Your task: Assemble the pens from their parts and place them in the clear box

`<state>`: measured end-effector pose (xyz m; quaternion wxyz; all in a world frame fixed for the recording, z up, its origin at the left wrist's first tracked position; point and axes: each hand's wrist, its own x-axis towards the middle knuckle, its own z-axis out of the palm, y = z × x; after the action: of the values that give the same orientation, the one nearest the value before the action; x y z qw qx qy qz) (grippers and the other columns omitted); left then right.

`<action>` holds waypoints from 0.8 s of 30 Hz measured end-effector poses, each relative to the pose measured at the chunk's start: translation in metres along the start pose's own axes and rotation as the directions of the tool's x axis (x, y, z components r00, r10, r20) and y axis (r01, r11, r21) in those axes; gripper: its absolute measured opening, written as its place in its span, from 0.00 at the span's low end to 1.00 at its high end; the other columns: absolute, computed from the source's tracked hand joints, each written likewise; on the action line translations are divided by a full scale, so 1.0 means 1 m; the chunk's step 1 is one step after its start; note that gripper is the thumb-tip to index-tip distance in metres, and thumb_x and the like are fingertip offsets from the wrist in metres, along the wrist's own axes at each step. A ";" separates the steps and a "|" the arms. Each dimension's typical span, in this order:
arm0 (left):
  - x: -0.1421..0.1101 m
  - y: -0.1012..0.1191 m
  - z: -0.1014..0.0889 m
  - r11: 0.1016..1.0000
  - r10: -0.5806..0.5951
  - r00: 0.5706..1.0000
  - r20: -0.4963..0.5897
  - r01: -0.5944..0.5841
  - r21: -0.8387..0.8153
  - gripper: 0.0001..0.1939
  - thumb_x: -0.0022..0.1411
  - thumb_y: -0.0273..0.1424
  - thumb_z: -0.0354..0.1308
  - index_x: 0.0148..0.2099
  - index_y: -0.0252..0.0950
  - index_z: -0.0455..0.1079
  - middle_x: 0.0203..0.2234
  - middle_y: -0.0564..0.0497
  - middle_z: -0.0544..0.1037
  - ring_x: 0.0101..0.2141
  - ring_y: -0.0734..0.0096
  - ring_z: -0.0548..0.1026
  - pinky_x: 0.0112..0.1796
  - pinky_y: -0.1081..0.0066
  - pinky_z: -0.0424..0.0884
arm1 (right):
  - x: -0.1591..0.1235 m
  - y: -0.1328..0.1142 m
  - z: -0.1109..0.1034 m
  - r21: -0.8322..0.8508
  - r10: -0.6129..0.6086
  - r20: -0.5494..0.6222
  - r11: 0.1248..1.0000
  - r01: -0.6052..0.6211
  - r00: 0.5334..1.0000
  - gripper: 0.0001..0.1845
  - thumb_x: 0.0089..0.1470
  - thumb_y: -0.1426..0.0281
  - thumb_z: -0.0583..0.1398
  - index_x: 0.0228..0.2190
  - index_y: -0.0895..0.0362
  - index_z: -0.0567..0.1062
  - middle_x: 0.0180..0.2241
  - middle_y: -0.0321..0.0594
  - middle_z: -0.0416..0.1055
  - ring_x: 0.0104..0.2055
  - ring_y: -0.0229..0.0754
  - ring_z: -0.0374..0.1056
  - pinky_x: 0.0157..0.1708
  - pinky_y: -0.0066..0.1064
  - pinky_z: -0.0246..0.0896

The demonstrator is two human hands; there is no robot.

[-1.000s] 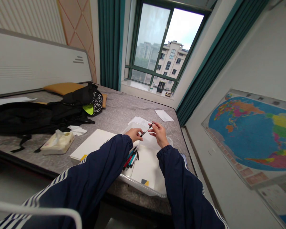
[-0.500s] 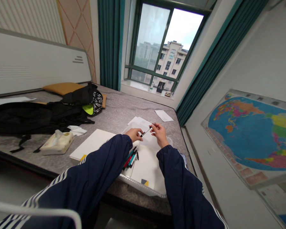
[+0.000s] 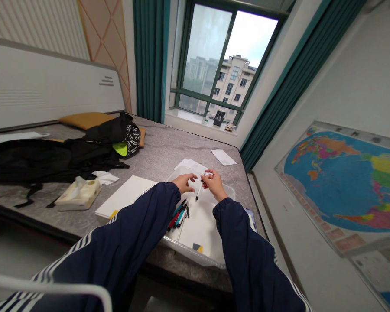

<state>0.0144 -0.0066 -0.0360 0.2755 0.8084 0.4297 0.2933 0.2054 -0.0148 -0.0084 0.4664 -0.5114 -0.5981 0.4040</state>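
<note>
Between the fingertips of my right hand (image 3: 212, 183) is a slim white pen (image 3: 199, 190) with dark ends, its lower end tilted down to the left. My left hand (image 3: 185, 183) hovers just left of it, thumb and fingers apart, holding nothing. Both hands are above a clear plastic tray (image 3: 198, 259). Inside the tray lies a white box or pad (image 3: 204, 225) with a grey and yellow corner mark. Several pens (image 3: 179, 215), red, teal, black and white, are bunched at the tray's left side, partly behind my left sleeve.
A white box (image 3: 126, 195) lies left of the tray, with a tissue pack (image 3: 78, 195) further left. A black backpack (image 3: 52, 158) covers the table's left side. Papers (image 3: 190, 164) lie behind the tray, and another sheet (image 3: 224, 157) is near the far right edge.
My left hand has let go of the pen and its fingers have spread. The pen, in my right hand alone, has swung steeper, its lower end now pointing down toward the tray.
</note>
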 end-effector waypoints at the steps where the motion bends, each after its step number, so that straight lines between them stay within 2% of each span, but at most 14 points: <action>1: 0.000 0.000 0.000 1.000 0.025 0.999 -0.036 -0.025 0.013 0.26 0.51 0.24 0.61 0.54 0.37 0.67 0.44 0.48 0.78 0.31 0.70 0.75 0.40 0.67 0.70 | -0.002 0.003 0.002 -0.064 0.000 0.082 0.998 0.006 0.997 0.22 0.47 0.61 0.65 0.41 0.55 0.66 0.21 0.28 0.70 0.17 0.34 0.67 0.17 0.23 0.65; 2: 0.000 0.000 0.000 0.999 0.044 0.995 -0.086 -0.041 0.034 0.24 0.52 0.20 0.56 0.53 0.37 0.68 0.43 0.49 0.78 0.34 0.69 0.75 0.42 0.66 0.69 | -0.004 0.005 0.004 -0.125 0.016 0.178 0.992 0.006 0.984 0.22 0.48 0.61 0.66 0.41 0.55 0.67 0.19 0.27 0.69 0.17 0.34 0.67 0.17 0.23 0.65; 4: 0.000 0.001 -0.001 0.996 0.064 0.979 -0.195 -0.050 0.078 0.26 0.50 0.14 0.49 0.49 0.36 0.69 0.39 0.49 0.79 0.40 0.67 0.75 0.46 0.65 0.68 | -0.009 0.010 0.009 -0.227 0.111 0.352 0.973 -0.030 0.929 0.19 0.48 0.61 0.67 0.37 0.56 0.68 0.17 0.28 0.69 0.17 0.36 0.69 0.18 0.23 0.67; 6: 0.000 0.003 -0.004 0.994 0.070 0.963 -0.262 -0.046 0.098 0.26 0.47 0.13 0.46 0.47 0.36 0.70 0.36 0.49 0.78 0.41 0.66 0.74 0.47 0.64 0.68 | -0.013 0.013 0.014 -0.282 0.223 0.438 0.954 -0.102 0.871 0.17 0.48 0.63 0.67 0.34 0.57 0.67 0.17 0.31 0.70 0.18 0.37 0.71 0.19 0.24 0.69; 10: -0.002 0.009 -0.009 0.995 0.082 0.955 -0.284 -0.061 0.082 0.25 0.49 0.14 0.46 0.47 0.35 0.70 0.32 0.50 0.78 0.36 0.67 0.74 0.43 0.65 0.68 | -0.018 0.020 0.029 -0.295 0.312 0.476 0.938 -0.185 0.822 0.13 0.52 0.69 0.66 0.32 0.57 0.65 0.19 0.35 0.73 0.21 0.39 0.73 0.21 0.26 0.71; 14: -0.006 0.017 -0.013 0.995 0.080 0.956 -0.281 -0.058 0.087 0.23 0.51 0.16 0.46 0.47 0.35 0.70 0.30 0.51 0.78 0.32 0.68 0.73 0.39 0.67 0.68 | -0.022 0.023 0.040 -0.384 0.348 0.473 0.908 -0.166 0.809 0.09 0.55 0.73 0.63 0.34 0.57 0.65 0.20 0.35 0.74 0.21 0.37 0.73 0.23 0.24 0.70; 17: -0.012 0.025 -0.014 0.993 0.040 0.964 -0.261 -0.010 0.115 0.23 0.51 0.16 0.47 0.47 0.37 0.71 0.31 0.51 0.78 0.32 0.68 0.73 0.38 0.68 0.68 | -0.027 0.019 0.041 -0.536 0.300 0.477 0.844 0.003 0.826 0.08 0.57 0.70 0.61 0.37 0.58 0.67 0.23 0.36 0.74 0.19 0.36 0.71 0.22 0.23 0.66; 19: -0.018 0.031 -0.015 0.990 0.011 0.970 -0.242 0.024 0.139 0.24 0.51 0.16 0.46 0.47 0.38 0.71 0.32 0.52 0.78 0.33 0.68 0.73 0.39 0.69 0.67 | -0.032 0.012 0.042 -0.653 0.251 0.506 0.736 0.177 0.825 0.08 0.59 0.66 0.60 0.35 0.59 0.70 0.24 0.39 0.75 0.20 0.35 0.71 0.24 0.23 0.64; 21: -0.023 0.037 -0.017 0.986 -0.004 0.973 -0.232 0.042 0.161 0.25 0.50 0.15 0.46 0.47 0.39 0.71 0.32 0.52 0.78 0.34 0.68 0.73 0.39 0.69 0.67 | -0.042 0.002 0.046 -0.724 0.220 0.554 0.604 0.333 0.803 0.11 0.59 0.64 0.59 0.32 0.60 0.73 0.24 0.41 0.76 0.24 0.37 0.73 0.28 0.24 0.63; 22: -0.026 0.040 -0.017 0.984 -0.010 0.973 -0.232 0.051 0.171 0.25 0.51 0.15 0.46 0.47 0.40 0.71 0.32 0.53 0.78 0.34 0.68 0.73 0.39 0.70 0.67 | -0.047 -0.003 0.049 -0.730 0.216 0.587 0.557 0.396 0.780 0.11 0.57 0.64 0.60 0.30 0.60 0.74 0.25 0.41 0.76 0.26 0.38 0.73 0.30 0.24 0.63; 23: -0.029 0.043 -0.018 0.981 -0.018 0.972 -0.234 0.062 0.183 0.26 0.51 0.15 0.47 0.48 0.41 0.71 0.31 0.53 0.78 0.34 0.68 0.74 0.38 0.70 0.67 | -0.054 -0.008 0.052 -0.711 0.235 0.639 0.544 0.446 0.732 0.11 0.56 0.64 0.60 0.28 0.60 0.75 0.25 0.42 0.76 0.27 0.38 0.74 0.30 0.24 0.63; 24: -0.032 0.046 -0.018 0.978 -0.027 0.970 -0.241 0.075 0.194 0.26 0.51 0.16 0.47 0.49 0.42 0.70 0.31 0.53 0.78 0.33 0.67 0.74 0.38 0.70 0.66 | -0.061 -0.012 0.056 -0.672 0.273 0.699 0.569 0.475 0.661 0.12 0.56 0.65 0.60 0.27 0.60 0.76 0.23 0.41 0.76 0.26 0.38 0.73 0.30 0.23 0.62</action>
<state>0.0111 -0.0526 0.0001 0.1464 0.7799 0.5078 0.3354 0.1509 -0.0773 -0.0187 -0.0856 -0.4144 -0.8787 0.2209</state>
